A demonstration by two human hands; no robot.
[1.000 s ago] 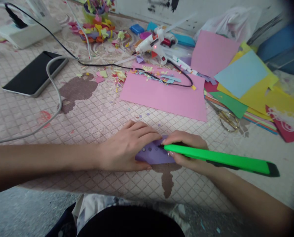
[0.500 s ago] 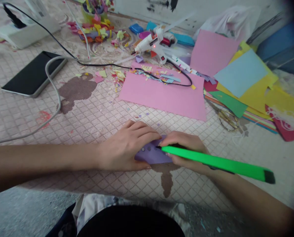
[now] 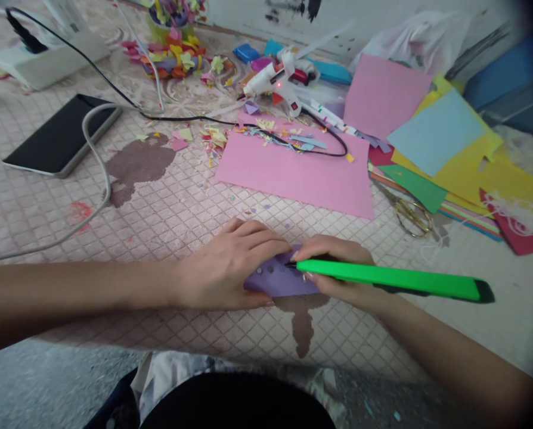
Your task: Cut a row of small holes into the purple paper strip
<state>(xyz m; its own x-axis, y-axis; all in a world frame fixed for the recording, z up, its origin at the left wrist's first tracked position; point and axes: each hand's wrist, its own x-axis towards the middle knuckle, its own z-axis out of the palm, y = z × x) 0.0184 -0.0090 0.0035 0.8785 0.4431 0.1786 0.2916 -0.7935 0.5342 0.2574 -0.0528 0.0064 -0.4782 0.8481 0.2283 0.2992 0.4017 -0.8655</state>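
Note:
A purple paper piece (image 3: 278,283) with a few small dark round marks lies near the table's front edge. My left hand (image 3: 231,265) rests flat on its left part, fingers stretched out and pressing it down. At the paper's right side, my right hand (image 3: 338,268) is closed around a long bright green tool (image 3: 396,279), whose dark thin tip touches the paper. The tool's far end points right. My fingers hide part of the paper's right end.
A pink sheet (image 3: 293,179) with paper scraps lies ahead, a glue gun (image 3: 275,83) behind it. Scissors (image 3: 412,217) and coloured papers (image 3: 439,131) are at right. A black tablet-like device (image 3: 63,137), a grey cable (image 3: 101,155) and a power strip (image 3: 43,59) are at left.
The green tool's far end has swung up and away from me, and its tip has shifted slightly on the paper. My right hand has moved slightly; my left hand stays in place.

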